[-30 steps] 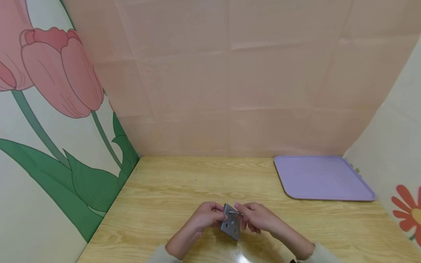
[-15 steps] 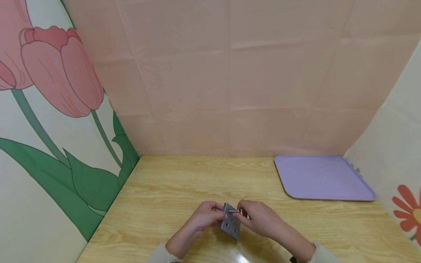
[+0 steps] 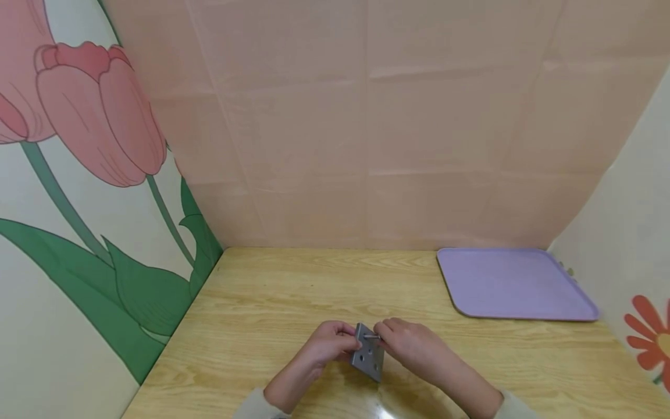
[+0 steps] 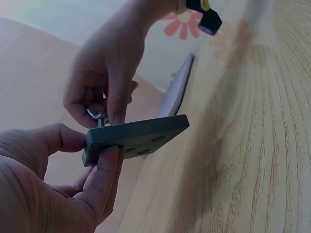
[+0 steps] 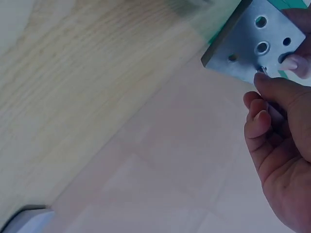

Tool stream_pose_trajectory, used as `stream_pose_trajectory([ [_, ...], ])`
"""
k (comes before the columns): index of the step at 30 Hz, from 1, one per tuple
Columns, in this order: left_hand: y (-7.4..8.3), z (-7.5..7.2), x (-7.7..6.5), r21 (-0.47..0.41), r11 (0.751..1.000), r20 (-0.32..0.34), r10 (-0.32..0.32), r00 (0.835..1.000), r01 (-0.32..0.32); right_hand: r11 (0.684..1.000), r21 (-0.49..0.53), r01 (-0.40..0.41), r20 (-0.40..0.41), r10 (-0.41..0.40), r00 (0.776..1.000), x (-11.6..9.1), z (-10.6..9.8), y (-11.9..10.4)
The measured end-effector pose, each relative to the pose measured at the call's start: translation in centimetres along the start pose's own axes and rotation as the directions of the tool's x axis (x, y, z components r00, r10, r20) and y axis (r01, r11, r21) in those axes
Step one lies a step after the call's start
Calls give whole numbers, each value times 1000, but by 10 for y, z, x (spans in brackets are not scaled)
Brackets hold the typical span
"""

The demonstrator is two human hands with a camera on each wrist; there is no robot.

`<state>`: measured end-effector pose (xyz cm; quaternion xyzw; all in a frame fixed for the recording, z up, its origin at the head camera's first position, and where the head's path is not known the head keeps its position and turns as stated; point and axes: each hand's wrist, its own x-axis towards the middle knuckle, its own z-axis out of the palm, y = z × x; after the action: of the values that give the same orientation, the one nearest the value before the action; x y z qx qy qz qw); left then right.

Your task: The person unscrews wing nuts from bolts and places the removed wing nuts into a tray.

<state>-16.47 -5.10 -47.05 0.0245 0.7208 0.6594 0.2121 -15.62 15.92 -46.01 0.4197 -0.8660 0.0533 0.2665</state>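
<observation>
A grey metal plate with several round holes is held tilted above the table, its corner gripped between the thumb and fingers of my left hand. A silver bolt stands in a hole near that corner, its shiny head away from the plate. My right hand pinches the bolt near its head with curled fingers. In the right wrist view, the right thumb and fingers cover most of the bolt, beside the plate's holed face. How deep the bolt sits cannot be seen.
A light purple tray lies at the back right of the wood-grain table. A pink sheet hangs behind the table. Flower-printed wall coverings stand at both sides.
My right hand has turned over the bolt and its fingers have taken a fresh pinch on it. The left hand and the plate have hardly moved.
</observation>
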Motion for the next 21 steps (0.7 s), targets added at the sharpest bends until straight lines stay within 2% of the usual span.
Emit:
stream_pose_trajectory([
  [7, -1, 1, -2, -10, 1000, -10, 13, 1000, -13, 994, 88, -64, 9, 64, 998, -1, 1, -2],
  [9, -1, 1, -2, -14, 1000, -9, 20, 1000, -20, 981, 153, -118, 43, 113, 993, -1, 0, -3],
  [10, -1, 1, -2, -18, 1000, -8, 25, 1000, -25, 964, 213, -161, 82, 147, 986, -1, -1, -3],
  [12, -1, 1, -2, -18, 999, -5, 30, 1000, -30, 896, 345, -281, 186, 228, 956, 0, -3, -3],
  [14, -1, 1, -2, -11, 999, -3, 30, 1000, -30, 783, 461, -417, 304, 302, 904, 2, -6, -3],
  [15, -1, 1, -2, -11, 999, -5, 31, 1000, -31, 711, 506, -488, 367, 335, 868, 3, -7, -2],
  [17, -1, 1, -2, -5, 1000, -13, 28, 1000, -28, 576, 551, -604, 478, 376, 794, 5, -9, -1],
  [20, -1, 2, -2, 6, 1000, -26, 17, 1000, -16, 433, 563, -704, 587, 390, 709, 6, -9, 0],
  [21, -2, 3, -2, 7, 1000, -31, 12, 999, -12, 403, 562, -723, 609, 389, 691, 6, -9, -1],
])
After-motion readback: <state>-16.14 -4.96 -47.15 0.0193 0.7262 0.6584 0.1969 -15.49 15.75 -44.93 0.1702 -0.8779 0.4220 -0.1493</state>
